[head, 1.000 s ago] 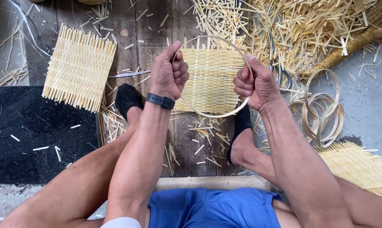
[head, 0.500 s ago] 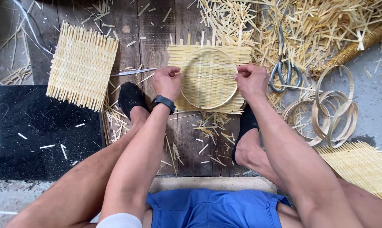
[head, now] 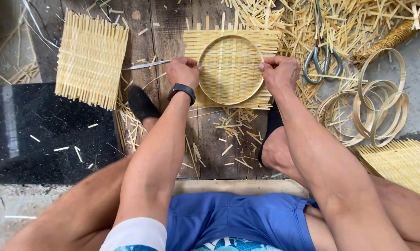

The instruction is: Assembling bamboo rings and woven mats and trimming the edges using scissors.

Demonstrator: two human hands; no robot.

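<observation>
A thin round bamboo hoop lies flat on a square woven bamboo mat on the wooden board. My left hand grips the hoop's left side, a black watch on its wrist. My right hand grips the hoop's right side. Both hands press the hoop down on the mat, and my feet in black socks rest below the mat.
A second woven mat lies at the upper left and a third at the right edge. Scissors and several bamboo hoops lie to the right. A knife blade sits left of my left hand. Loose bamboo strips cover the far ground.
A second ago the hands held the hoop bent and raised above the mat. They lowered it, and it now lies round and flat on the mat.
</observation>
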